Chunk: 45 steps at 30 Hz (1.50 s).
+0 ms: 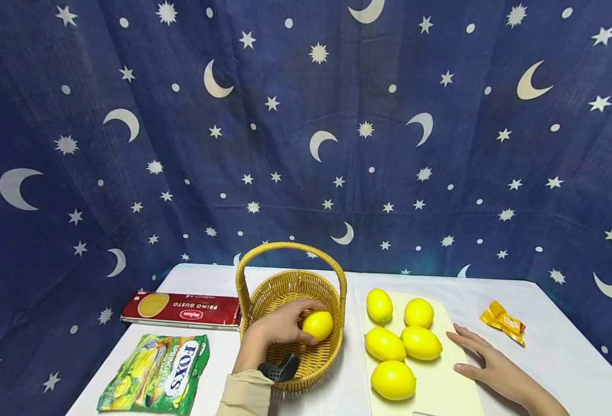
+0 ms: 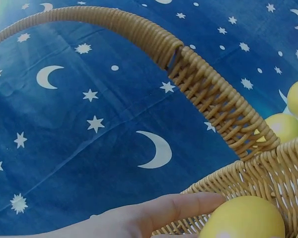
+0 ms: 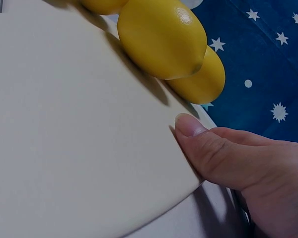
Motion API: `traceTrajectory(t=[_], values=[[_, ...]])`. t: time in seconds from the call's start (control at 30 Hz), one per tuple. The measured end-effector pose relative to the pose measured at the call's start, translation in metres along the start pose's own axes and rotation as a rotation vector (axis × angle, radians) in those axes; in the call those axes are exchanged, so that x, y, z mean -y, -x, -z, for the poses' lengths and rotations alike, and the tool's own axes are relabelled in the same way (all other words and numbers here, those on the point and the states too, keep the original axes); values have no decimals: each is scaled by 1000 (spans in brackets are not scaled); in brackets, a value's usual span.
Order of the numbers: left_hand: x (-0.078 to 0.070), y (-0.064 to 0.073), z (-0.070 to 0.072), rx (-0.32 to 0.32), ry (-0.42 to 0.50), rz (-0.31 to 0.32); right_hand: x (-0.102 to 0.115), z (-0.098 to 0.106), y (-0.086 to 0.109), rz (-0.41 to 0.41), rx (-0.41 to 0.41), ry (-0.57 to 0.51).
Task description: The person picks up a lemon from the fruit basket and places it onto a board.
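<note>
My left hand (image 1: 285, 322) is inside the wicker basket (image 1: 306, 381) and grips a yellow lemon (image 1: 318, 325) between thumb and fingers. In the left wrist view the same lemon (image 2: 246, 218) shows below the basket's handle (image 2: 208, 94). Several more lemons (image 1: 393, 380) lie grouped on the left part of a cream cutting board (image 1: 443, 384). At the board's right edge rests my right hand (image 1: 498, 370), its fingers extended. The right wrist view has that hand's thumb (image 3: 203, 144) lying over the board's edge, close to a lemon (image 3: 161, 39).
Left of the basket lies a red spaghetti pack (image 1: 186, 307), and nearer the front a green Fox's candy bag (image 1: 155, 372). A small orange wrapped packet (image 1: 503, 322) sits right of the board on the white table (image 1: 560, 346). Behind hangs a blue star-and-moon curtain (image 1: 295, 115).
</note>
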State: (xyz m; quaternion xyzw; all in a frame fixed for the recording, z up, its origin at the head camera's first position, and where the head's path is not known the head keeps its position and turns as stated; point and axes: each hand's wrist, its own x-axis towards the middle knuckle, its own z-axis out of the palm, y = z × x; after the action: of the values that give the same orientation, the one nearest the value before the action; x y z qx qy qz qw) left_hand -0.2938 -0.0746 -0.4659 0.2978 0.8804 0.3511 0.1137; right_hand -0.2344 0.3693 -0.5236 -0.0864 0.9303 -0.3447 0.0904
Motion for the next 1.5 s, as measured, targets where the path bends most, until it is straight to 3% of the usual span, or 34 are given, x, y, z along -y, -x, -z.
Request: traceTrajectory(t=[0.83,1.3,1.5], values=[[-1,-1,3,-61,-4,14,-2,-1,1,48,-41,21],[-15,10,18,-71,-90,25,-3,-1,1,63,-56,26],[-27,16,24,-63,-125,-1,-3,-1,1,62,-62,24]])
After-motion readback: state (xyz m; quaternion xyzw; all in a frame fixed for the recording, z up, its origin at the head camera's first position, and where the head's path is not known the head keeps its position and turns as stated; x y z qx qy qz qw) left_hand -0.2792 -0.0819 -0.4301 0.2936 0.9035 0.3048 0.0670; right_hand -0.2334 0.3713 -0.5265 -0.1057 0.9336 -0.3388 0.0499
